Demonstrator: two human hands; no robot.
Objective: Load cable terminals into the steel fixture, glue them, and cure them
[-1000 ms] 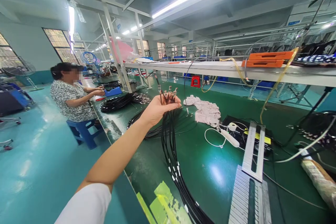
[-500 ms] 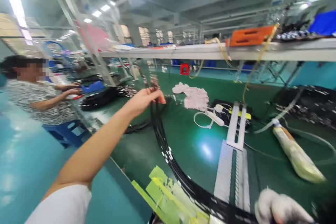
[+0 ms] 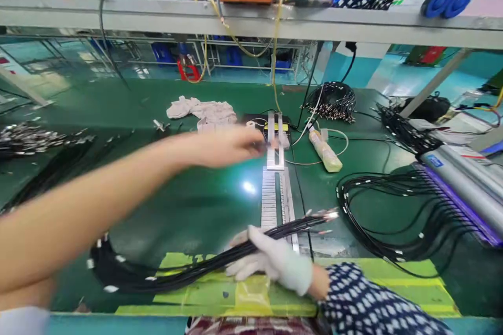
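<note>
My right hand [image 3: 271, 261] wears a white glove and a dark dotted sleeve. Its thumb lies over a bundle of black cables [image 3: 196, 270], with the fingers around and under it. The bundle curves from the left along the near table edge, and its copper-tipped ends [image 3: 329, 215] point right. Bare and smeared by motion, my left hand [image 3: 231, 145] is stretched over the table. Its fingertips are close to a metal slotted fixture [image 3: 270, 154]; whether anything is between them is unclear. A ruler-like metal plate [image 3: 269, 199] continues from the fixture toward me.
Yellow-green tape [image 3: 416, 277] covers the near edge. Crumpled white cloth [image 3: 212, 111] and a wrapped bottle-like thing [image 3: 324, 151] lie farther back. More black cables run into a silver device [image 3: 467, 183] at right. Loose cables [image 3: 39, 138] lie at left. A shelf [image 3: 157, 22] crosses above.
The view has swung right. My left hand has let go of the cable bundle and reached toward the slotted fixture. The bundle now lies across the tape, held in my right hand.
</note>
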